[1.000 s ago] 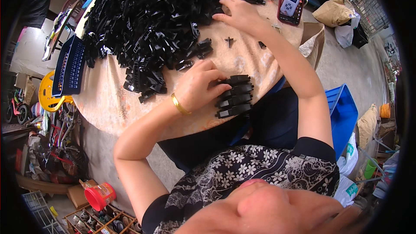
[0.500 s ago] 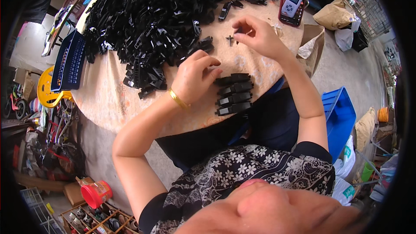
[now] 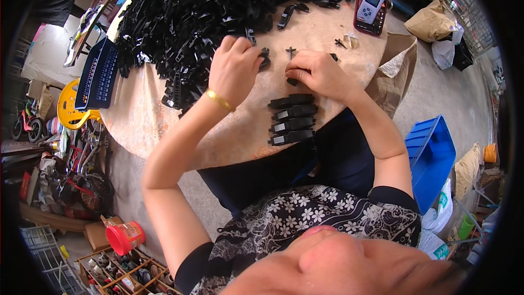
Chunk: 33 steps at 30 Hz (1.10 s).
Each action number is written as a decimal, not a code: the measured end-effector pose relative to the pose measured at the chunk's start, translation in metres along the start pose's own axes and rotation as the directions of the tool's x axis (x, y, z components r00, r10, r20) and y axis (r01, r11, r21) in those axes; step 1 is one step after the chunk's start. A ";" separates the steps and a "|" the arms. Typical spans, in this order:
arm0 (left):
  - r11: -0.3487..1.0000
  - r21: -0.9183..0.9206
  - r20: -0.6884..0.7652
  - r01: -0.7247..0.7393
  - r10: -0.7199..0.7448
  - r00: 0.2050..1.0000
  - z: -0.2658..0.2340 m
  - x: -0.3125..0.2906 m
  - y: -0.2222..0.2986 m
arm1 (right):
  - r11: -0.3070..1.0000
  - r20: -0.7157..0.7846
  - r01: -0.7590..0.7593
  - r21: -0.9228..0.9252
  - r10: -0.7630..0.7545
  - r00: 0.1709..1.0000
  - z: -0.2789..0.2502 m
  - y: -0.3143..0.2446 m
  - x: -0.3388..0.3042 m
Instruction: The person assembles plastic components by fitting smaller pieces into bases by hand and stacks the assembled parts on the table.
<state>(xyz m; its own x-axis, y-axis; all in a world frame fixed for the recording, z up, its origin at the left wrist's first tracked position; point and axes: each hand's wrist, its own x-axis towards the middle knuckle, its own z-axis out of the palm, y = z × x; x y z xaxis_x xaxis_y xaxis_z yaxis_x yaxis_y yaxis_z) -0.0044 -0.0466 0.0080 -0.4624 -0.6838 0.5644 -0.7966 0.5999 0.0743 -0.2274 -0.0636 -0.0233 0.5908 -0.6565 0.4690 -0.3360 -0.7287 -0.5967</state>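
Note:
My left hand (image 3: 234, 71), with a gold bangle at the wrist, is at the near edge of a large pile of black plastic parts (image 3: 180, 27). Its fingers are curled around a black plastic part (image 3: 265, 59), which shows beside the fingertips. Over the table, my right hand (image 3: 319, 74) pinches a small black piece (image 3: 292, 82), mostly hidden by the fingers. Just beyond it lies a tiny cross-shaped black piece (image 3: 291, 52). Nearer to me, several long black plastic parts (image 3: 293, 120) are lined up one behind another near the table's edge.
The round table has a patterned beige cloth (image 3: 142, 125). A phone (image 3: 371, 3) stands at its far right. Beside the table are a brown paper bag (image 3: 401, 57), a blue crate (image 3: 431, 158), a yellow stool (image 3: 66, 106) with a dark blue basket (image 3: 98, 76), and a red bucket (image 3: 124, 237).
My left hand has moved away from me, from beside the lined-up parts to the pile's edge. My right hand has come nearer, toward the lined-up parts, its fingers now pinched downward.

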 end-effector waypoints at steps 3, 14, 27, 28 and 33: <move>0.998 0.005 0.113 -0.055 0.054 0.992 0.013 0.037 0.001 | 0.999 0.047 0.008 0.052 -0.010 0.999 -0.008 0.005 -0.003; 0.918 0.345 0.204 0.197 -0.278 0.939 0.094 0.107 -0.009 | 0.998 0.170 -0.059 0.024 0.054 0.984 -0.015 -0.003 -0.005; 0.951 -0.275 0.296 0.139 -0.053 0.954 -0.008 0.001 0.020 | 0.992 -0.018 -0.089 -0.085 0.088 0.996 -0.038 -0.012 -0.013; 0.940 -0.313 0.299 0.134 -0.037 0.954 -0.006 -0.010 0.020 | 0.997 -0.025 -0.068 0.035 0.069 0.997 -0.036 -0.016 -0.011; 0.922 -0.331 0.262 0.201 -0.114 0.958 0.004 -0.020 0.022 | 0.992 0.021 -0.011 -0.125 0.014 1.000 -0.015 -0.020 -0.008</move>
<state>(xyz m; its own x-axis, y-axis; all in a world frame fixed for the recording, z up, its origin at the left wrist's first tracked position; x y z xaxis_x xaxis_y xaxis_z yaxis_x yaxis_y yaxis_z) -0.0142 -0.0213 -0.0046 -0.4539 -0.8328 0.3169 -0.6985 0.5534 0.4536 -0.2364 -0.0463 -0.0059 0.6014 -0.6624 0.4466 -0.4315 -0.7398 -0.5163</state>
